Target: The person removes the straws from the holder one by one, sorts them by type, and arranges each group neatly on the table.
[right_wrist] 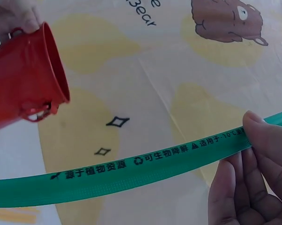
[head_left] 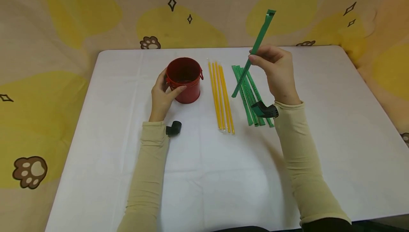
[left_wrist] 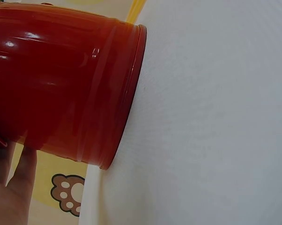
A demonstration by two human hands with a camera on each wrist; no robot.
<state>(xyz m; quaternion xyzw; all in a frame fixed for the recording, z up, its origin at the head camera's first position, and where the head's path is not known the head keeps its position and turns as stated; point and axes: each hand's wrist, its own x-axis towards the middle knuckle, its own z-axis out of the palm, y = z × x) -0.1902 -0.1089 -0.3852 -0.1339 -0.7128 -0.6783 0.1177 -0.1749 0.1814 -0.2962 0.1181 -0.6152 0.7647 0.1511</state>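
Note:
My left hand [head_left: 161, 99] grips a small red metal bucket [head_left: 189, 93] by its side, thumb across the front and fingers round the left. The bucket's base is near the white cloth in the left wrist view. Up at the right, my right hand [head_left: 277, 70] pinches a drinking straw in a green printed wrapper [right_wrist: 108, 171] between thumb and fingers. That wrapped straw [head_left: 260, 37] is held slanted, its lower end over a group of similar green-wrapped straws [head_left: 247, 97] on the table. Several yellow straws [head_left: 220, 97] in clear wrappers lie between the bucket and the green group.
A white cloth covers the table [head_left: 204, 186]. Behind it hangs a yellow and beige patterned backdrop [head_left: 204, 15] with paw prints. Black wrist cameras [head_left: 174, 128] are worn at both cuffs; the right one overlaps the green straws in the head view.

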